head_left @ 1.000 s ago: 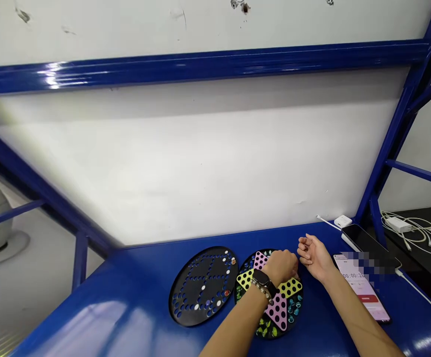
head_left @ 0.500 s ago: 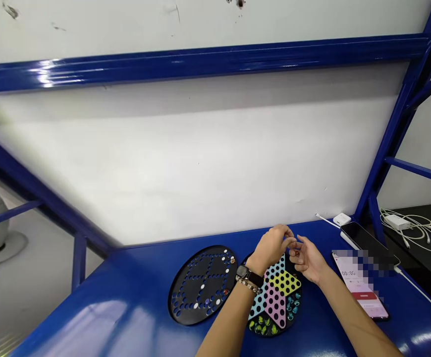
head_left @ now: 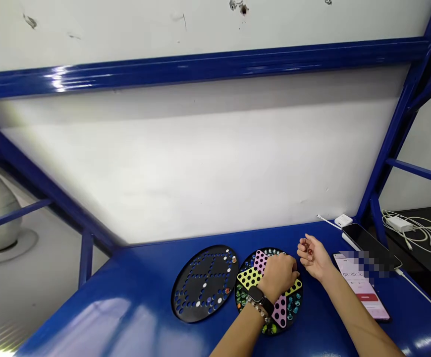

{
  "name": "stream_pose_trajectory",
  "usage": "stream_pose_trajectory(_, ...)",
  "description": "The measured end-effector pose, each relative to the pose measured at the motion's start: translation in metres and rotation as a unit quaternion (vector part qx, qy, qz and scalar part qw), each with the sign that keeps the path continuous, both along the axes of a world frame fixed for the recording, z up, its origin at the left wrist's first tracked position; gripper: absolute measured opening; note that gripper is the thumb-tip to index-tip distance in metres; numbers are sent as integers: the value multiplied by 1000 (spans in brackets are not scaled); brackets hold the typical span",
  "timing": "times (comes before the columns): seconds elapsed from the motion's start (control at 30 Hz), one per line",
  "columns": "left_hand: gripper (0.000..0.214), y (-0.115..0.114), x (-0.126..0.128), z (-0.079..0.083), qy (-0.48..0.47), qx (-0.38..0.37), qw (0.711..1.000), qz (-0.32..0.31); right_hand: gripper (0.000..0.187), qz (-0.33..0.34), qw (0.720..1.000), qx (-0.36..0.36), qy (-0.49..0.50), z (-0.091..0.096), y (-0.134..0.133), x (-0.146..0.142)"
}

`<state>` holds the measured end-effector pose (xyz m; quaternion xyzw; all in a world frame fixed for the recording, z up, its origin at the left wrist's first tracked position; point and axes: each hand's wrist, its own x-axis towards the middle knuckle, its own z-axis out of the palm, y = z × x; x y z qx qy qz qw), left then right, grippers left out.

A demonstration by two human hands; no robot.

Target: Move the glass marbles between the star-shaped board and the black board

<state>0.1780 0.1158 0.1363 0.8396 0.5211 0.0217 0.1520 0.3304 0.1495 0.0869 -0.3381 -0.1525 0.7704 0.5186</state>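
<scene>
From my remote seat the blue table [head_left: 144, 307] fills the lower view, with a white wall behind it. On the table lie two round boards side by side. One is a black board [head_left: 205, 283] full of holes, a few of them holding pegs or balls. The other is a star board [head_left: 254, 277] with yellow and pink points. A lit phone [head_left: 362, 292] lies to the right of the boards, near the table edge.

My left hand [head_left: 279, 271], a watch [head_left: 257, 296] on its wrist, rests knuckles-up on the middle of the star board with the fingers curled under. I cannot tell whether they pinch anything. My right hand [head_left: 314, 258] hovers palm-up just beyond the star board's right rim, loosely cupped around a few red marbles [head_left: 307, 248].

I judge that shallow cup to be the weak spot: a slight tilt of the palm could send the red marbles rolling across the smooth table towards the phone or off the edge. The left hand also hides the holes beneath it, and a nudge could scatter the green and teal marbles [head_left: 293, 310] sitting in the rim.
</scene>
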Motion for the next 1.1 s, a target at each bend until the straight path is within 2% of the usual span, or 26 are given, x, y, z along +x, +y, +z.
stream_pose_trajectory(0.1,12,2,5,1,2,7,1000,25,27,-4,1000,0,-14,2,-1,0)
stream_pose_trajectory(0.23,23,5,-6,12,-49,42,995,71,29,-5,999,0,-43,3,-3,-5)
stream_pose_trajectory(0.33,26,-2,-18,20,-127,90,981,112,34,15,998,-5,-60,2,-9,-24)
stream_pose_trajectory(0.4,21,-11,-26,20,-195,120,966,121,41,54,990,30,-123,3,-15,-44)
stream_pose_trajectory(0.5,16,-22,-46,14,-288,162,935,130,51,115,938,147,-292,10,-21,-75)
stream_pose_trajectory(0.6,23,-28,-86,4,-370,217,876,221,49,130,896,213,-367,19,-19,-104)
stream_pose_trajectory(0.67,29,-30,-121,-5,-392,249,830,309,48,134,857,263,-421,24,-14,-126)
stream_pose_trajectory(0.7,31,-31,-138,-10,-391,255,817,338,48,135,832,293,-451,26,-13,-139)
stream_pose_trajectory(0.83,36,-40,-191,-37,-375,289,775,420,40,189,699,401,-562,27,-13,-196)
stream_pose_trajectory(0.97,34,-51,-211,-61,-345,317,773,427,16,249,554,470,-640,20,-20,-232)
stream_pose_trajectory(1.03,32,-53,-213,-67,-332,332,782,410,7,259,497,496,-664,17,-24,-236)
stream_pose_trajectory(1.1,30,-53,-212,-68,-322,339,793,391,11,257,453,520,-678,16,-26,-233)
